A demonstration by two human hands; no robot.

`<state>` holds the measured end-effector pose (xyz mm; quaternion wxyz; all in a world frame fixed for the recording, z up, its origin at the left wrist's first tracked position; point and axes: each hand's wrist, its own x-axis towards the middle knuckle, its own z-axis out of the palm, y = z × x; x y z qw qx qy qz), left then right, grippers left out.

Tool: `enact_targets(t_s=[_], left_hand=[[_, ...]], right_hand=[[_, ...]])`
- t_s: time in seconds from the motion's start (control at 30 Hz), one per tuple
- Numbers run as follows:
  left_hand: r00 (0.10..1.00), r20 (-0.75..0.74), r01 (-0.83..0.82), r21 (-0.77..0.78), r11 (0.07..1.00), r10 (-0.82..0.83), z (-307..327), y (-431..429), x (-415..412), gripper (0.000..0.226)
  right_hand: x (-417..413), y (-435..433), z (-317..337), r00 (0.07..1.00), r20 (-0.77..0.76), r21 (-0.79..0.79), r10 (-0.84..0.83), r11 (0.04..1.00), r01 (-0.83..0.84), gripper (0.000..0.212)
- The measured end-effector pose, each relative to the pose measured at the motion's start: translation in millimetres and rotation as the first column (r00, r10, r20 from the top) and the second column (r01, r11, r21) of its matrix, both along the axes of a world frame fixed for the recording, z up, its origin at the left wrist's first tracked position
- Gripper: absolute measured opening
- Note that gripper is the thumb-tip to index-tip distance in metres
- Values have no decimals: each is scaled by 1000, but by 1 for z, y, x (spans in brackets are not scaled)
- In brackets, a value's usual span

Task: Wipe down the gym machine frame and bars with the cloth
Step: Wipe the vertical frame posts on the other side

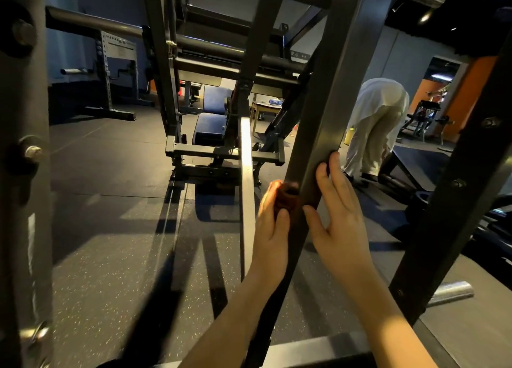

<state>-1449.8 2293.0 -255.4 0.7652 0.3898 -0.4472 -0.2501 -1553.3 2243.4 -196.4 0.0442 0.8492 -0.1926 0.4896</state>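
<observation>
The slanted bar [327, 112] rises away between the hands: the left hand [273, 229] fingers grasp the cloth [285, 198] against it, while the right hand [338, 218] lies flat, released.

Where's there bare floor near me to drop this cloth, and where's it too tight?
Widest bare floor lies between the left post and the pale rail. A narrower strip lies between the slanted bar and the dark right post. It is crowded ahead around the blue seat pads and base frame.
</observation>
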Motion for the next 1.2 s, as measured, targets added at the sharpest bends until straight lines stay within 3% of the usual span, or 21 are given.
enact_targets(t_s=[0.07,0.13,0.2,0.33,0.4,0.57,0.6,0.77,0.83,1.07,1.2], left_hand=[[996,-88,-8,194,981,26,-21,-1,2,39],[992,-110,-30,275,961,62,-30,-2,-1,37],[992,-83,-76,211,974,96,-24,-1,-6,45],[999,34,-37,-103,994,41,10,8,-15,41],[998,63,-21,-128,992,29,6,6,-12,42],[991,-103,-55,302,952,90,-53,2,-4,30],[988,-105,-72,329,942,112,-55,2,-6,28],[996,-21,-84,28,996,85,-15,5,-15,50],[998,7,-59,-32,998,59,-11,4,-12,49],[985,-99,-99,351,931,142,-67,1,-6,24],[989,-73,-118,134,984,128,-33,4,-15,43]], right_hand=[[0,0,0,1000,-5,4,-20,1000,20,70],[-1,0,-2,1000,-6,5,-26,1000,26,70],[-1,-1,-4,999,-17,-7,-32,999,32,70],[-2,-4,-6,999,-28,-36,-35,999,34,70],[-2,-3,-6,999,-28,-39,-29,999,28,71],[-2,-1,-7,999,-35,-6,-40,999,40,71],[-2,-1,-8,998,-39,-8,-41,999,41,72],[-4,-3,-12,997,-50,-28,-63,998,62,72],[-4,-3,-13,996,-50,-42,-69,997,67,70],[-8,0,-26,990,-115,-69,-86,995,79,90],[-8,-2,-30,987,-129,-92,-97,992,86,91]])
